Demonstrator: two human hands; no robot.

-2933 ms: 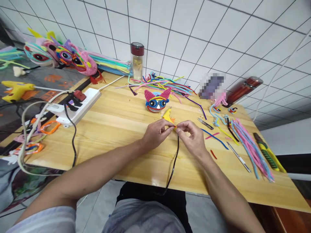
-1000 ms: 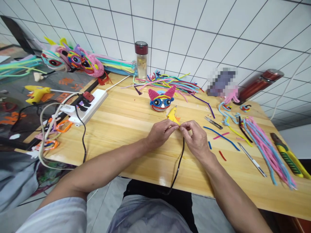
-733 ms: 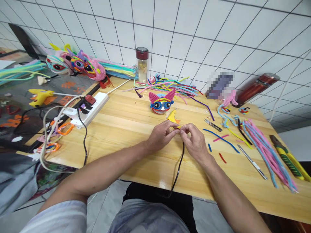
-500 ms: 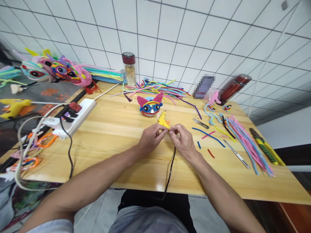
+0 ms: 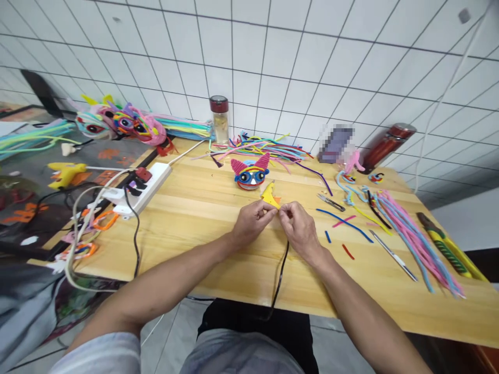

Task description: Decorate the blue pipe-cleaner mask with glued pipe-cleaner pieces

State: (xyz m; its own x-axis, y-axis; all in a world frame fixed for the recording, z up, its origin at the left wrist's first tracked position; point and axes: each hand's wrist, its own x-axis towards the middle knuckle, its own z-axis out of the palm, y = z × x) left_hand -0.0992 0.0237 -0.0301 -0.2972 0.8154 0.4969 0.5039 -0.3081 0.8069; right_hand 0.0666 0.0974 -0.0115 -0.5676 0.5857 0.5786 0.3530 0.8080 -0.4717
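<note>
My left hand [image 5: 253, 222] and my right hand [image 5: 299, 227] meet fingertip to fingertip above the wooden table, both closed in a pinch. What lies between the fingertips is too small to make out. Just behind them is a yellow glue gun [image 5: 268, 195], its lower part hidden by my fingers. A black cord [image 5: 281, 275] runs from under my right hand to the table's front edge. Beyond the glue gun sits a pipe-cleaner animal head [image 5: 250, 174] with pink ears and blue-ringed eyes.
Cut stems, small snips [image 5: 331, 202], a silver pen-like tool [image 5: 393, 255] and pliers [image 5: 444, 244] lie on the right. A glass bottle [image 5: 220, 122] and a stem pile [image 5: 265, 148] stand behind. On the left are a power strip [image 5: 145, 189] and another glue gun [image 5: 66, 174].
The view has shifted a little to the left, so everything appears further right and slightly lower. Both hands keep their pinch by the glue gun.
</note>
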